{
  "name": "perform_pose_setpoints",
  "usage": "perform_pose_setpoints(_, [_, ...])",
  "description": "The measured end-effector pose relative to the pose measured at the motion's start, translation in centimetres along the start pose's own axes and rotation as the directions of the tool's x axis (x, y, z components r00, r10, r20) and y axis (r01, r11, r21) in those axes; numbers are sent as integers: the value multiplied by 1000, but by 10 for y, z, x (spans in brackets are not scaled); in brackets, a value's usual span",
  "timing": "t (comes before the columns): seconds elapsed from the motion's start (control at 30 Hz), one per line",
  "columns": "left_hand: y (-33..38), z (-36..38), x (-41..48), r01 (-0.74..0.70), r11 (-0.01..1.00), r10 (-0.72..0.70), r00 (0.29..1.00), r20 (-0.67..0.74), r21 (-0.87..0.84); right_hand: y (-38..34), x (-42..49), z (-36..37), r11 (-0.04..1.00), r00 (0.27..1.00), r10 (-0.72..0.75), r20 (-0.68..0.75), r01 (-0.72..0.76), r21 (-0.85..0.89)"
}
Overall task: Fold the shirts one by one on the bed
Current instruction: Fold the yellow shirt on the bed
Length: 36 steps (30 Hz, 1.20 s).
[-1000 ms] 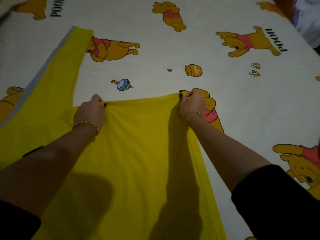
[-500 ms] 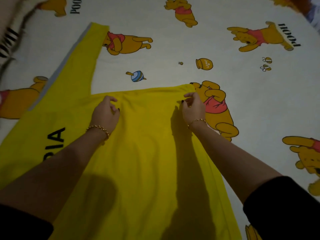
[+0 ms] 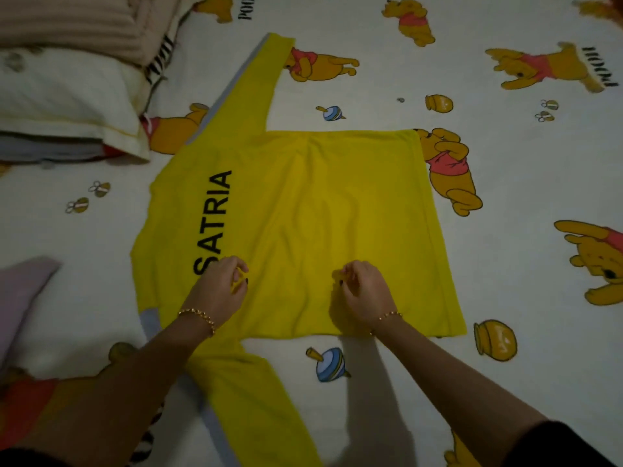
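Note:
A yellow long-sleeved shirt (image 3: 337,214) with black "SATRIA" lettering lies flat on the bed, one sleeve (image 3: 249,92) stretched away from me and the other sleeve (image 3: 249,399) running toward me. My left hand (image 3: 220,288) is on the shirt just below the lettering, its curled fingers pinching yellow fabric. About a hand's width to the right, my right hand (image 3: 364,294) pinches a small raised bit of the same fabric near the shirt's near edge.
The bed sheet (image 3: 505,163) is white with cartoon bear prints. A white pillow (image 3: 67,106) with a beige folded cloth (image 3: 84,25) on it lies at the far left. A pink cloth (image 3: 20,298) sits at the left edge.
Both hands let go of the shirt's far edge and drew back to its near part, where they now pinch the fabric. The shirt lies spread flat with its lettering showing.

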<state>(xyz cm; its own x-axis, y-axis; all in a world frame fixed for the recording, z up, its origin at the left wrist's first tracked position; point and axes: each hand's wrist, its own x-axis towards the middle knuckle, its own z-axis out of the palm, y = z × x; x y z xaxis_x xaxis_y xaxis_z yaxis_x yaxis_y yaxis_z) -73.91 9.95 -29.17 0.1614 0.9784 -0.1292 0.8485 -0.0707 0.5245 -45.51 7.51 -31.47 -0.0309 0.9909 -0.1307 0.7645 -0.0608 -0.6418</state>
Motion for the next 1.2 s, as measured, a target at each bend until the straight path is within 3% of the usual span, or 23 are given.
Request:
perform_pose_setpoints(0.1, [-21, -8, -50, -37, 996, 40, 998, -43, 81, -8, -37, 16, 983, 995, -42, 88, 57, -176])
perform_pose_setpoints(0.27, [-55, -10, -110, -18, 982, 44, 990, -136, 187, -20, -78, 31, 930, 990, -118, 74, 136, -342])
perform_pose_setpoints(0.37, [-64, -5, -136, 118, 980, -85, 978, -192, 162, -37, -100, 45, 931, 981, -162, 106, 188, -314])
perform_pose_setpoints(0.43, [-66, 3, -152, 317, 947, -304, 933, -195, 42, -50, -112, 58, 948, 978, -156, 141, 188, -256])
perform_pose_setpoints(0.53, [-55, 14, -165, 580, 782, -619, 767, -171, -228, -78, -127, 74, 988, 959, -46, 279, 85, -130])
perform_pose_setpoints(0.63, [-33, 15, -167, 688, 669, -720, 694, -14, -281, -103, -139, 86, 994, 915, 108, 389, -108, -21])
perform_pose_setpoints(0.7, [-23, 11, -170, 678, 546, -779, 628, 1, -491, -110, -145, 91, 949, 868, 213, 449, -294, 117])
perform_pose_setpoints(0.77, [-23, 7, -177, 590, 454, -818, 572, -51, -667, -115, -153, 88, 812, 797, 296, 526, -500, 301])
perform_pose_setpoints(0.83, [-21, 6, -187, 570, 409, -817, 577, -7, -712, -119, -163, 79, 664, 714, 313, 626, -636, 394])
perform_pose_setpoints(0.87, [-22, 9, -194, 581, 367, -802, 594, 70, -726, -119, -170, 75, 646, 674, 301, 674, -664, 377])
perform_pose_setpoints(1.0, [-29, 12, -220, 714, 62, -592, 589, 550, -698, -113, -202, 74, 743, 562, 294, 773, -643, 184])
perform_pose_setpoints(1.1, [-30, 8, -234, 761, 103, -442, 612, 656, -641, -103, -220, 80, 791, 618, 304, 725, -587, 169])
perform_pose_setpoints(1.2, [-34, 2, -253, 804, 182, -349, 590, 728, -566, -98, -240, 80, 660, 614, 310, 726, -688, 300])
